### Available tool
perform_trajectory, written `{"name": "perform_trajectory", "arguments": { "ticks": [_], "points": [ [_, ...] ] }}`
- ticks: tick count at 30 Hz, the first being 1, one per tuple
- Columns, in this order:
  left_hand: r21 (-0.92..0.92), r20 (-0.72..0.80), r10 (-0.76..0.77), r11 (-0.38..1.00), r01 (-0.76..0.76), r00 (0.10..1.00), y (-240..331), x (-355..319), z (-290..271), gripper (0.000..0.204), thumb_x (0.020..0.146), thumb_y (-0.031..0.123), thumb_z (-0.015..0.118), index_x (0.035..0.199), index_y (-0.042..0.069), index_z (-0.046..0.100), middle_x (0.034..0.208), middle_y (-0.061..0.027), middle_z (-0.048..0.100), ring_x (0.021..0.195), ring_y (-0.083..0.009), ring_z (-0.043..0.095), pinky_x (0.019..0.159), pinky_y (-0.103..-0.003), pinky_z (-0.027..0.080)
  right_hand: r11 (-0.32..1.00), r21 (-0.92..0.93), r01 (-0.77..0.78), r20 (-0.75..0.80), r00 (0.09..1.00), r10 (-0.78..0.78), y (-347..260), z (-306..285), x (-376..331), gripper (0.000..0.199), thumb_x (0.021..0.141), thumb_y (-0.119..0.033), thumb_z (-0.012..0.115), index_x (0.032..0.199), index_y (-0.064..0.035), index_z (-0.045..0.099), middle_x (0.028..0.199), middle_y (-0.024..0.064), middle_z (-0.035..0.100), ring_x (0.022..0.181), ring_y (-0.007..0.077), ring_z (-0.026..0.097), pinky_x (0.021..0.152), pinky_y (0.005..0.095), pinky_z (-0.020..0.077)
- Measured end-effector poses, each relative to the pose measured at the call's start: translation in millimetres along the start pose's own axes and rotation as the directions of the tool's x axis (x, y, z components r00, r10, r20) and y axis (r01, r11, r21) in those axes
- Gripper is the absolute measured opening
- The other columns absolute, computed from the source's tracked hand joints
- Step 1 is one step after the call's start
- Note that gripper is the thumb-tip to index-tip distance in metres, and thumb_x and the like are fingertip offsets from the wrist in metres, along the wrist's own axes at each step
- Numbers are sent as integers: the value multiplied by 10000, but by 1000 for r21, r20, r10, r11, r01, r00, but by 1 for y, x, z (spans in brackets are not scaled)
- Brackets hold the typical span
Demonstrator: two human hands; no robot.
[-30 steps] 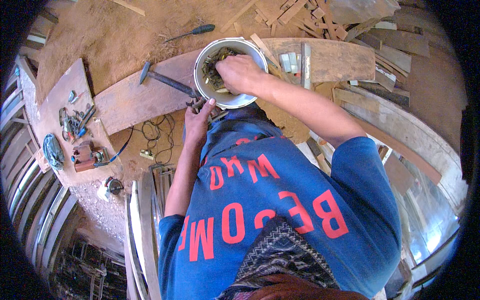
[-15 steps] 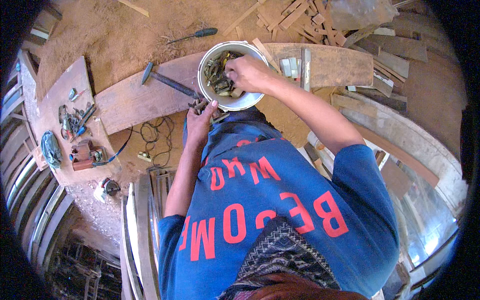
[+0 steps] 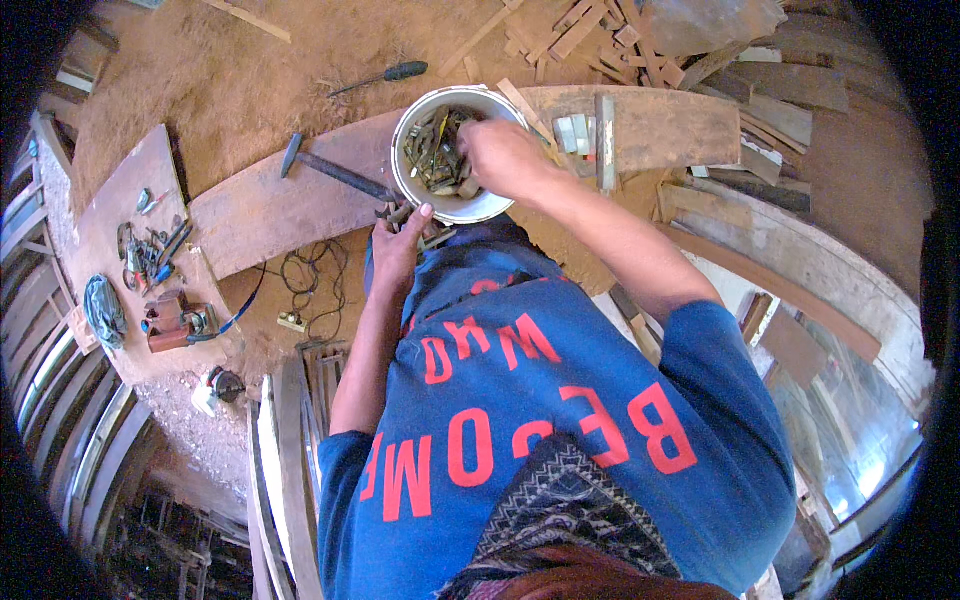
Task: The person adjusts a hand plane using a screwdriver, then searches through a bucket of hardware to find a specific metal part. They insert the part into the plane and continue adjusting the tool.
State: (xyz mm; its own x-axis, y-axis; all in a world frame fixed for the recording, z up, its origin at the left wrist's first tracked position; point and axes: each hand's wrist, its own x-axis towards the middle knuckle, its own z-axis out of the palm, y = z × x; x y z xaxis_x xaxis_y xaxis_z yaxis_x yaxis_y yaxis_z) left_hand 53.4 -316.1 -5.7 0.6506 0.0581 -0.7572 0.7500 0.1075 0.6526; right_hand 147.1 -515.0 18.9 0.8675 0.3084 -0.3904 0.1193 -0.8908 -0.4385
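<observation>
A white bucket [image 3: 405,185] stands in front of my body, part filled with small mixed metal pieces [image 3: 436,160]. My right hand [image 3: 508,158] reaches over its right rim, its fingertips blurred by motion and partly hidden inside. At the bucket's lower left edge, my left hand [image 3: 397,243] is closed, thumb up beside the rim. Small dark pieces stick out around its fingers, too unclear to name. A hammer [image 3: 345,174] with a dark handle lies left of the bucket, its handle end close to my left hand.
A long wooden plank [image 3: 260,210] runs beneath the hammer and bucket. On a board at left lie a red power tool [image 3: 180,322], several small tools [image 3: 150,250] and a blue bundle [image 3: 104,310]. A black cable [image 3: 312,280] coils nearby. Wood offcuts [image 3: 575,30] and a dark-handled tool [image 3: 404,71] lie farther off.
My right hand has pulled slightly back to the right within the bucket's mouth, showing more of the metal pieces. My left hand stays at the rim.
</observation>
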Motion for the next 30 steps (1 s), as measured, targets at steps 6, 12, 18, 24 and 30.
{"name": "perform_trajectory", "arguments": {
  "ticks": [6, 12, 18, 24, 30],
  "points": [
    [-66, 77, 38, 997, -33, 996, -18, 11, -5, 255, 882, 284, 798, 969, 80, 671, 791, 32, 643, 716, -85, 542, 667, -255, 415, 990, -130, -59, -89, 995, 47, -3, -15, -23, 135, 871, -87, 576, 898, 37, 620, 854, 277, 700, 861, 433, 704, 782, 504, 571],
    [-8, 107, 11, 1000, -10, 994, -23, 19, -9, 269, 880, 294, 800, 951, 73, 665, 792, 28, 642, 720, -83, 545, 660, -258, 418, 985, -122, -119, -79, 991, 109, 10, 34, 12, 147, 849, -43, 565, 939, 61, 618, 855, 294, 699, 843, 439, 711, 736, 519, 579],
    [-6, 77, 40, 999, -40, 996, -34, 25, -10, 300, 885, 294, 796, 1003, 59, 652, 838, 8, 661, 747, -94, 567, 698, -269, 454, 993, 65, -95, 40, 995, 93, -17, 8, -38, 125, 836, -37, 566, 911, 29, 640, 832, 301, 681, 838, 472, 691, 746, 559, 549],
    [24, 114, 17, 1000, -19, 993, -25, 25, -14, 368, 865, 285, 817, 1058, 19, 651, 913, -27, 682, 777, -118, 590, 735, -278, 475, 994, -19, -108, -115, 988, 105, -17, -3, -15, 155, 861, -43, 527, 958, 34, 620, 833, 293, 686, 817, 460, 696, 736, 549, 553],
    [65, 152, -29, 998, 20, 988, -31, 32, -21, 387, 858, 294, 823, 1063, 12, 654, 929, -31, 685, 801, -119, 596, 748, -282, 479, 954, 167, -248, -49, 965, 259, -10, 55, 4, 213, 785, -55, 624, 966, 53, 654, 843, 300, 690, 857, 466, 698, 793, 555, 554]
  ]
}}
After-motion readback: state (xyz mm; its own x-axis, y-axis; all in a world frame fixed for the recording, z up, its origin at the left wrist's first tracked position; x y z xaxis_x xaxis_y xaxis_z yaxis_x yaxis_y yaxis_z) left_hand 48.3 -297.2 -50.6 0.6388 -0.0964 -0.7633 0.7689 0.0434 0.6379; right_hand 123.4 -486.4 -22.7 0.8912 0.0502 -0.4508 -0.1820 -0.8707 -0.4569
